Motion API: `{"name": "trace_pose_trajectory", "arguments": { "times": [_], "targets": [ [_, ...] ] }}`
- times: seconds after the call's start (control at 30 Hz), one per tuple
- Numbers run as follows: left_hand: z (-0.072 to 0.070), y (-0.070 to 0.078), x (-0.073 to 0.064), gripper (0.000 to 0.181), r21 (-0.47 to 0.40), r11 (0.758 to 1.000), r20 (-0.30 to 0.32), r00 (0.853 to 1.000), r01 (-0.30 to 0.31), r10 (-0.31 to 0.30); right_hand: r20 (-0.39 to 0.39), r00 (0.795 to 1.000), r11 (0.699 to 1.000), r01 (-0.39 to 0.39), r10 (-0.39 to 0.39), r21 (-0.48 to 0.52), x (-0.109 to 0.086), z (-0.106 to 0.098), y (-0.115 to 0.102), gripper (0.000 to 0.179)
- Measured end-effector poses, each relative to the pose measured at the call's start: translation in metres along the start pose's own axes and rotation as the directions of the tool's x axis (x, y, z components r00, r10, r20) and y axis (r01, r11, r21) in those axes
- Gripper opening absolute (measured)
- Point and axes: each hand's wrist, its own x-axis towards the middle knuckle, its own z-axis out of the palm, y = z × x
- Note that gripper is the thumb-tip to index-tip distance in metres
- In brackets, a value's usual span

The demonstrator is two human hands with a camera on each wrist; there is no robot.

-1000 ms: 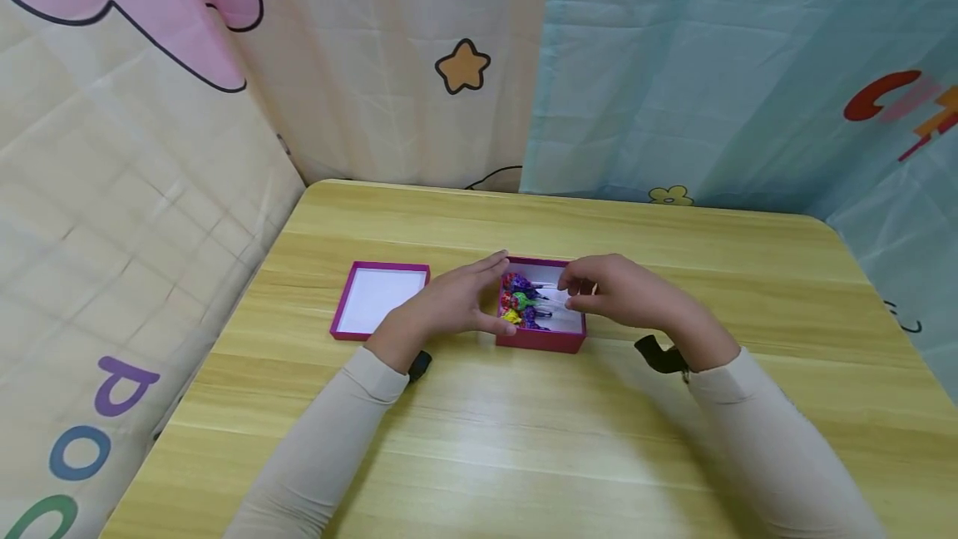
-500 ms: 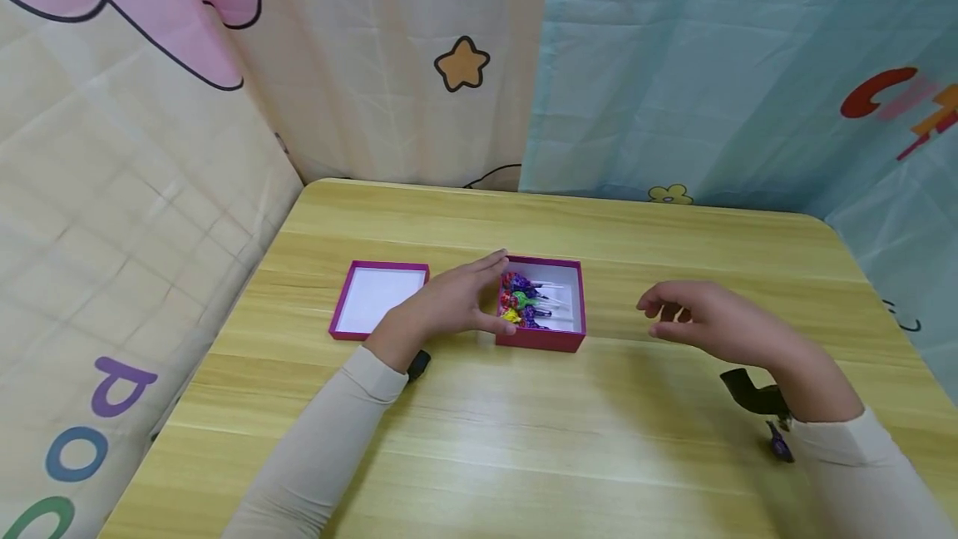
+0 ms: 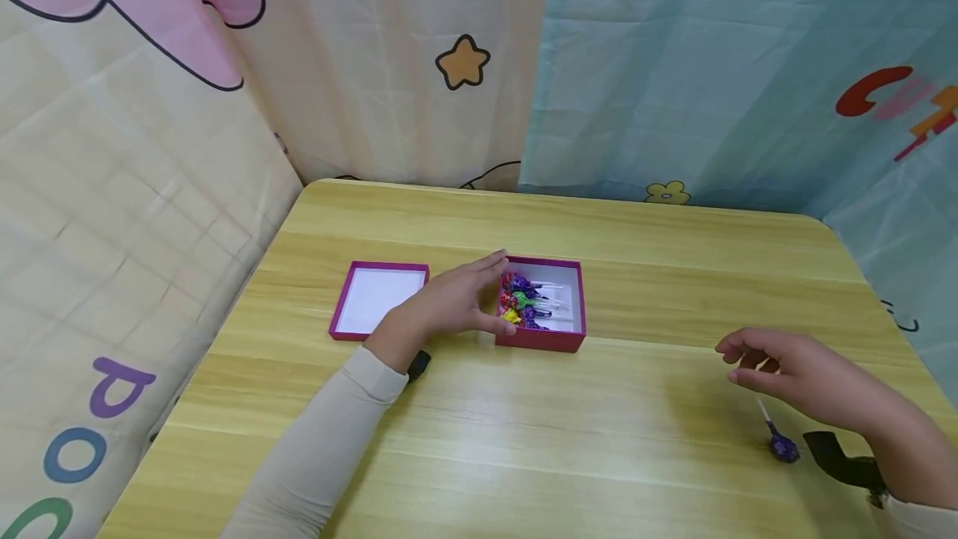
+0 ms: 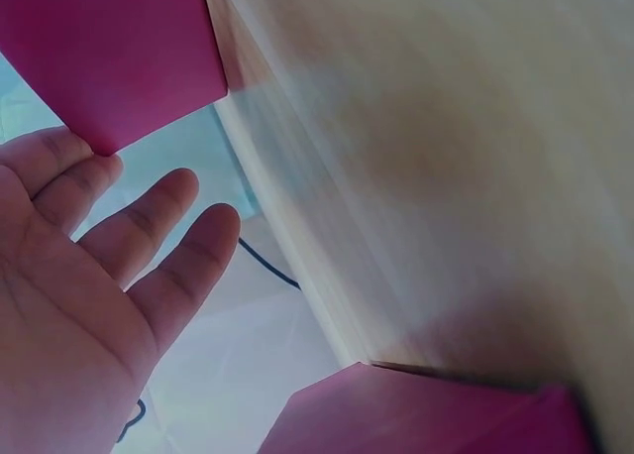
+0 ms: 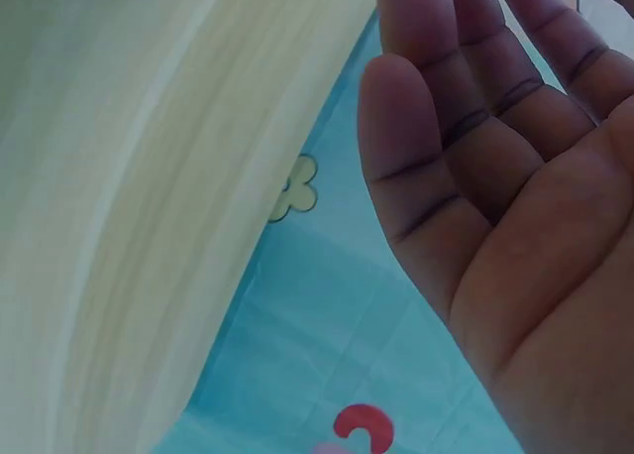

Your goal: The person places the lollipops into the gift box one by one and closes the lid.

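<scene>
My left hand (image 3: 456,298) holds the left end of a magenta box (image 3: 540,341), thumb at the front corner and fingers at the back corner. Inside the box lie several wrapped lollipops (image 3: 521,300), heads to the left and white sticks to the right. In the left wrist view, two fingertips touch a lower corner of the box (image 4: 119,57); the thumb is hidden there. My right hand (image 3: 801,373) hovers over the right side of the table, fingers loosely bent and holding nothing. Just below it on the table lies a purple lollipop (image 3: 783,447), its stick pointing away.
A shallow magenta lid (image 3: 380,302) with a white inside lies left of the box, partly behind my left wrist. The wooden table (image 3: 524,447) ends at printed curtains (image 3: 404,90) along the back and sides. Dark straps (image 3: 841,460) sit at my wrists.
My right hand has moved from above the box to the right and nearer. The purple lollipop on the table has come into full sight. My left hand and the box stay put.
</scene>
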Motion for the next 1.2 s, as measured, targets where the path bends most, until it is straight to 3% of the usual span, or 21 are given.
{"name": "trace_pose_trajectory", "arguments": {
  "times": [0.2,0.43,0.73,0.97,1.2],
  "targets": [
    [0.0,-0.001,-0.001,0.11,0.002,1.0,0.004,1.0,-0.001,0.001,0.02,0.995,0.996,-0.093,0.093,0.011,-0.016,0.009,0.017,0.026],
    [0.001,0.0,0.0,0.11,0.009,1.0,0.008,1.0,-0.006,0.006,0.051,0.976,0.977,-0.212,0.212,-0.012,-0.035,0.017,0.038,0.032],
    [0.001,-0.001,0.0,0.111,0.009,1.0,0.005,1.0,-0.001,0.001,0.154,0.928,0.934,-0.352,0.34,0.057,-0.047,0.029,0.057,0.03],
    [0.002,-0.002,0.001,0.111,0.0,1.0,0.005,1.0,-0.001,0.001,0.151,0.918,0.924,-0.379,0.367,0.059,-0.053,0.037,0.06,0.021],
    [0.002,-0.003,0.001,0.111,0.0,1.0,0.001,1.0,0.0,0.0,0.183,0.942,0.939,-0.309,0.281,0.148,-0.06,0.039,0.063,0.022]
  ]
}}
